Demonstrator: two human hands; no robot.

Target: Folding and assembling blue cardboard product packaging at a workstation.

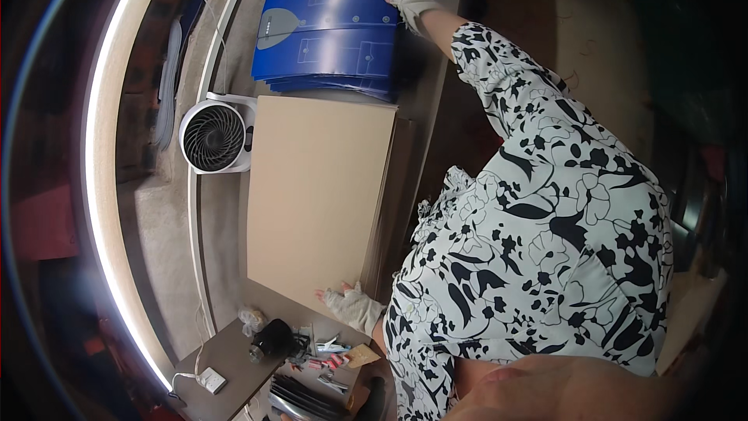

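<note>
A stack of glossy blue printed sheets [331, 8] lies at the top of the picture, its edges slightly fanned. At the right edge of this stack, my right hand [413, 9], in a pale fingerless glove, pinches the corner of a sheet; its underside fingers are hidden. Below the blue sheets sits a stack of plain brown cardboard sheets [319, 195]. My left hand [354, 306], gloved the same way, rests at the lower end of the cardboard with its bare fingers spread and apart.
A white fan with a black grille [213, 137] stands beside the cardboard. A bright light strip [97, 156] runs along the left. On the lower table surface are a black cylindrical object [273, 339], a white power socket [210, 380] and small tools [331, 347].
</note>
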